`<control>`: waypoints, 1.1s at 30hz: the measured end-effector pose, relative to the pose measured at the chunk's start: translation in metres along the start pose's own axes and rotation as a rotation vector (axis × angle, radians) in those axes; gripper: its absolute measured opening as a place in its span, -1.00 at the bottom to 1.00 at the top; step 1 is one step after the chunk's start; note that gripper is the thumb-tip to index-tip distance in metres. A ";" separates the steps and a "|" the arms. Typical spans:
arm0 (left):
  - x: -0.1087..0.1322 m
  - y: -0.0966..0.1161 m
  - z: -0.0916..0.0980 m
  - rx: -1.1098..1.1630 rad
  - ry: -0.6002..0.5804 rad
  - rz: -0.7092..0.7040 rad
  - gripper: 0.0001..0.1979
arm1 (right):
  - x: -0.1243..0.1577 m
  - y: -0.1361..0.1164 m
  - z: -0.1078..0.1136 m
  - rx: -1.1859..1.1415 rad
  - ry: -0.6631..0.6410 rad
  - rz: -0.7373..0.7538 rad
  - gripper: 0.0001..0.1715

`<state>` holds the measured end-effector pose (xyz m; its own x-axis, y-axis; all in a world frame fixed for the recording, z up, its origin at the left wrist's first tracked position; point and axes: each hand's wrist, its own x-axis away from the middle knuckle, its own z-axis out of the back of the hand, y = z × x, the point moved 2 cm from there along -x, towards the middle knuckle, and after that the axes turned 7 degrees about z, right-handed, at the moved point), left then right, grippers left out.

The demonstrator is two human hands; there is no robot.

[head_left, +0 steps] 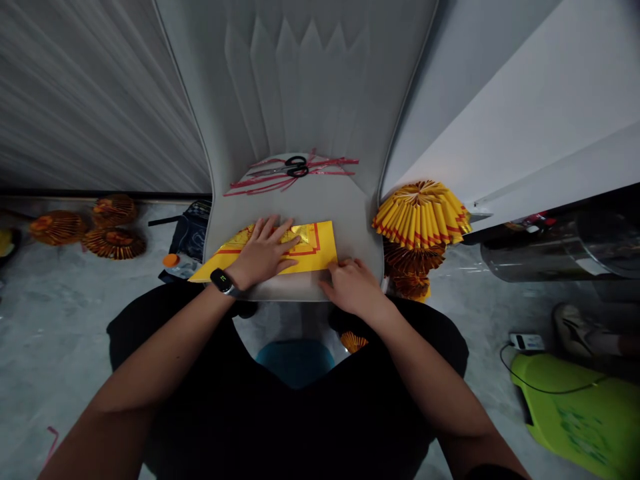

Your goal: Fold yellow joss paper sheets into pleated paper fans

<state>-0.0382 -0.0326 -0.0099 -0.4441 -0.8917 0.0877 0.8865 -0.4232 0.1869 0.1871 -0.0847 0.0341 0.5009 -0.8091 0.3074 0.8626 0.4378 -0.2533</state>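
A sheet of yellow paper (326, 248) with a red border and gold foil patches lies on the grey chair seat (310, 287). It is folded, and its left end runs to a slanted point. My left hand (265, 252) rests flat on the sheet with fingers spread, a dark watch on its wrist. At the sheet's lower right corner is my right hand (353, 283), its fingers curled and thumb close to the index finger on the paper edge. Behind the sheet, black-handled scissors (295, 167) lie among pinkish-red strips (265, 185).
Pleated yellow paper fans (423, 213) are stacked right of the chair. Several round pleated pieces (115, 243) sit on the floor at left, near a bottle with an orange cap (171, 260). A green stool (580, 413) stands at lower right, beside another person's shoe (573, 330).
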 end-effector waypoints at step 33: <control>0.022 -0.086 0.046 0.561 -0.100 0.309 -0.23 | -0.062 -0.096 -0.041 -0.299 0.174 0.641 0.05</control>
<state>-0.1303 -0.0086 0.0205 -0.2130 -0.9283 0.3048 0.7852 0.0230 0.6188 0.0704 -0.0931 0.0017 0.8614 -0.4912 -0.1294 0.3349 0.7408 -0.5822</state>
